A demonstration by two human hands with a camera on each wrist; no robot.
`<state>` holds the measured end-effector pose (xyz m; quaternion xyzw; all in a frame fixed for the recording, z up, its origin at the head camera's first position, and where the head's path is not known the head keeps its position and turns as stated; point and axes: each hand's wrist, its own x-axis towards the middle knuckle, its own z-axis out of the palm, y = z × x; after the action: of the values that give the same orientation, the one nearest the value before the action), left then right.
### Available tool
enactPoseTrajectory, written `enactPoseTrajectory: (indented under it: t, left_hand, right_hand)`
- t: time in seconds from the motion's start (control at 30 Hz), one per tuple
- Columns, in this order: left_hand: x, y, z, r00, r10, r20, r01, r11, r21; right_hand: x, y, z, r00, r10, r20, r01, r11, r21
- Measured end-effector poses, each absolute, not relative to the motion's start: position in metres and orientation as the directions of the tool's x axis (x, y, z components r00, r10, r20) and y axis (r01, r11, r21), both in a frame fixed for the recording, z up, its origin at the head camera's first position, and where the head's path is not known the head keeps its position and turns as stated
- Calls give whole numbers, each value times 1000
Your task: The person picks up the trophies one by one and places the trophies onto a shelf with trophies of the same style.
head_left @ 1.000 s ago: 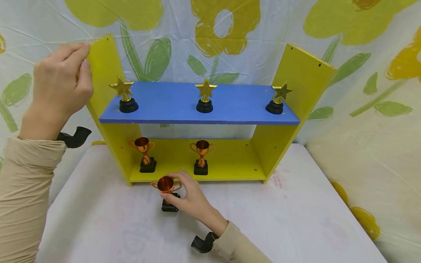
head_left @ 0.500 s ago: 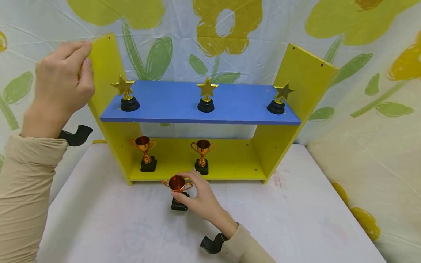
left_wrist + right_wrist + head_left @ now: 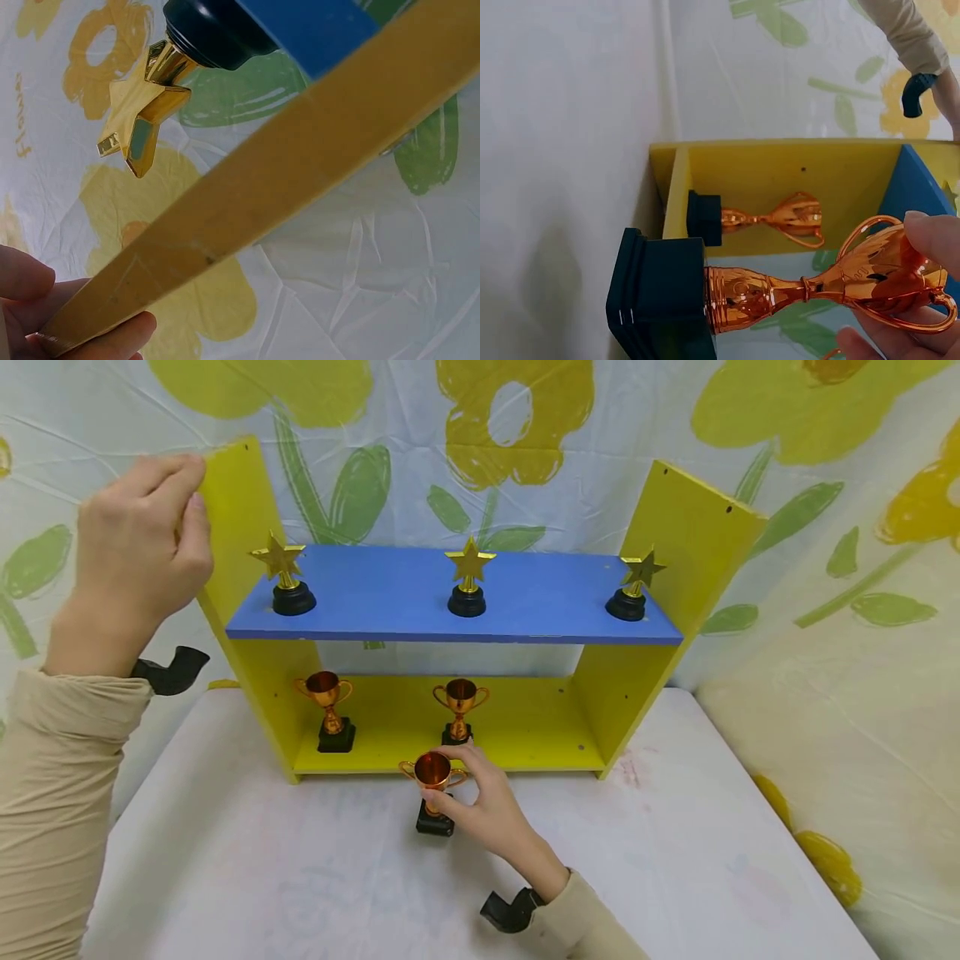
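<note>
Between thumb and fingers, my right hand (image 3: 491,806) pinches the cup of a bronze trophy (image 3: 432,772) with a black base, held upright in front of the shelf's lower edge. My left hand (image 3: 142,539) grips the top of the left side panel (image 3: 210,225) of the yellow and blue shelf; in the left wrist view fingers lie on both sides of the board. Two similar bronze trophies stand on the yellow bottom board, one at the left (image 3: 330,714) and one at the middle (image 3: 460,697), its base partly hidden by my right fingers.
On the blue middle board (image 3: 375,585) stand three gold star trophies: left (image 3: 285,577), middle (image 3: 468,578) and right (image 3: 633,585). The yellow right panel (image 3: 690,535) rises at the far side. A white cloth (image 3: 300,877) covers the table; a flowered sheet hangs behind.
My right hand has carried the bronze trophy to the right and slightly toward the shelf, now in front of the middle trophy. The left hand stays on the panel.
</note>
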<state>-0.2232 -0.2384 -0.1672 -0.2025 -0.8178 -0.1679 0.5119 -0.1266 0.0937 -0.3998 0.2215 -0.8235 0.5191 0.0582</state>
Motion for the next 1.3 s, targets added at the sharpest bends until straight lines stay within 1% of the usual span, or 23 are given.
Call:
enactPoseTrajectory:
  t: [0.4,0.9,1.3]
  left_hand:
    - [-223,-237,-168,-403,159,901,488,870,64]
    - [-224,-238,-168,-392,170,904,482,875,45]
    - [-224,-239,-167,-404,170,899,479,876,50]
  right_hand:
    - [-125,107,-394,-914,-248,321,-396,376,-838]
    - [-123,125,-393,-917,-218,335,-397,391,-831]
    - [-123,142,-388,-924,-204,323,-381,433,-817]
